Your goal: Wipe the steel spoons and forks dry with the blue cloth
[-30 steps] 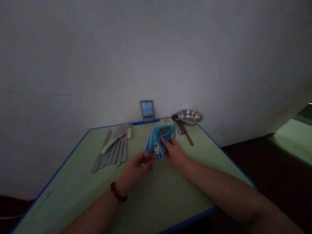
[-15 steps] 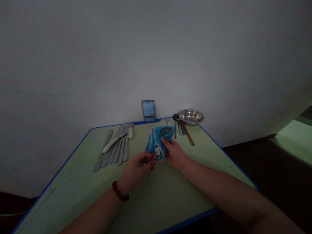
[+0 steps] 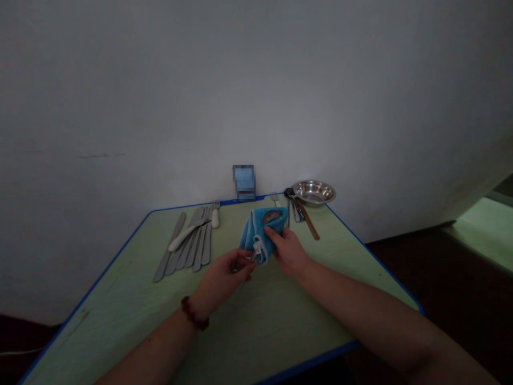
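The wall (image 3: 256,96) at the back is plain and grey, and in front of it stands a pale green counter (image 3: 296,321). Above its middle I hold a metal spoon (image 3: 272,216), its rounded head lying against a folded blue cloth (image 3: 259,229). The fingers of my left hand (image 3: 223,274) are closed on the thin handle, I suppose so that the spoon does not turn; those of my right hand (image 3: 292,251) are pressed around the cloth, thumb on top, which should keep the head backed by fabric (how the hidden fingers sit below, I cannot tell). Flat grey utensils (image 3: 199,251) lie at left and a metal dish (image 3: 315,193) stands at far right, probably so that both hands may work between them.
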Tool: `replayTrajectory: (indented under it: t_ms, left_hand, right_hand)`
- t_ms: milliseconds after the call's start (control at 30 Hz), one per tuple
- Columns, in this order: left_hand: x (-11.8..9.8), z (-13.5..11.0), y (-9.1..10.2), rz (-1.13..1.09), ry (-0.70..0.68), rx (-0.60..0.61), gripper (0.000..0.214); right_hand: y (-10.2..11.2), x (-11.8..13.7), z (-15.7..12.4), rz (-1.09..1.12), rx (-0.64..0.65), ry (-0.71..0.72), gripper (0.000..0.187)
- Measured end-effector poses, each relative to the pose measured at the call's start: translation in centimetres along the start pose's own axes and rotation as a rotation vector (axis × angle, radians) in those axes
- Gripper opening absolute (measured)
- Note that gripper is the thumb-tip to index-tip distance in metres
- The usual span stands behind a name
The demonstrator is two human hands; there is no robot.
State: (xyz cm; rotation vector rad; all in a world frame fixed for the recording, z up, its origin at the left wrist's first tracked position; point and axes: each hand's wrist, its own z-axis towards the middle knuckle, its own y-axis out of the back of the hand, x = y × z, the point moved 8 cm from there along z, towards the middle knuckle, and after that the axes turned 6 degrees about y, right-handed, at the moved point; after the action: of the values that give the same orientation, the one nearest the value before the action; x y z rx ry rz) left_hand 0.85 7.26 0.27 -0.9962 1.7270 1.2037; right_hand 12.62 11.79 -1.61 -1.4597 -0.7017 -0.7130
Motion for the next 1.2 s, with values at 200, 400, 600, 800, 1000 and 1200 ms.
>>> replayTrajectory:
  t_ms: [200,400,600,800,1000,1200]
  left_hand:
    - [0.0,0.1,0.5,0.051,-0.027,-0.007,0.026]
    - [0.1,0.2,0.9,0.161,-0.018,-0.008,0.035]
    - [0.1,0.4,1.1,0.223,-0.043,0.019,0.038]
    - [0.1,0.4,1.4,0.237,-0.041,0.004,0.038]
    - [-0.1,0.3,1.2,0.233,-0.058,0.03,0.037]
    - [-0.1,0.2,1.3,0.221,-0.063,0.021,0.036]
  right_hand:
    - [0.4,0.1,0.5,-0.053,0.004,0.042,0.024]
    - [0.7,0.3,0.8,-0.145,0.011,0.06,0.024]
    - [1.3,0.9,1.2,-0.332,0.008,0.113,0.024]
    - [1.6,1.4,1.5,-0.474,0.029,0.12,0.023]
    - [2.0,1.7,2.0,-0.573,0.049,0.176,0.022]
    - [2.7,2.6,2.6,-0.712,0.027,0.26,0.023]
